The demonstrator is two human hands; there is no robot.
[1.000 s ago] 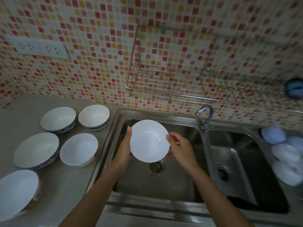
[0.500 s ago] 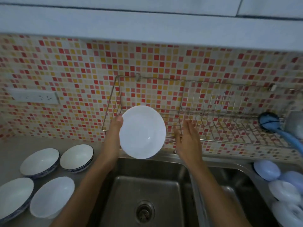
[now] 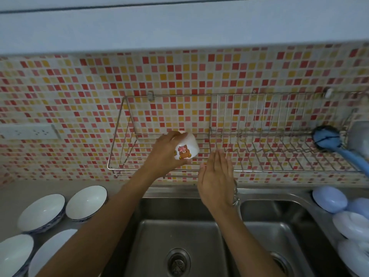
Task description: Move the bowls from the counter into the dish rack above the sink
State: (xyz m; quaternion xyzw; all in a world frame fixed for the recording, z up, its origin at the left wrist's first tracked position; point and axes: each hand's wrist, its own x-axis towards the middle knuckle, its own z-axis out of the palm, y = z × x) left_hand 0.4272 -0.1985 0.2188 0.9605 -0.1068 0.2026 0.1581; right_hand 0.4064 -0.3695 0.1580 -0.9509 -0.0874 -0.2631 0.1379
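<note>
**First bowl at the rack, four in view yet to move**

The bowl in hand (image 3: 186, 149) is white with a bear print on its outer wall. It is tipped over, base up and away from the camera, and sits inside the left compartment of the dish rack (image 3: 119, 150), low over the floor wires. Whether it already rests on those wires cannot be told; the hand covers its near side.

The left hand (image 3: 166, 151) holds it, fingers (image 3: 169, 136) wrapped over the top and gripping the bowl wall. The right hand (image 3: 216, 176) is empty, fingers straight and spread slightly, hovering just beside the bowl at the rack's front rail, apart from it.

The rest of the rack carries no bowls. Its right, slotted section is bare apart from a blue brush (image 3: 327, 139) at the far end.

On the table (image 3: 12, 198) to the left of the sink (image 3: 179, 236), four bowls remain: two blue-rimmed ones (image 3: 41, 211) (image 3: 86, 202) at the back, and two more (image 3: 15, 254) (image 3: 52, 250) cut off by the lower edge. All stand upright and apart from the hands. More may lie out of view.

Assessment: placement of one bowl is in its last stage, release not yet made. No bowl is confirmed racked. At least four transfers are left
</note>
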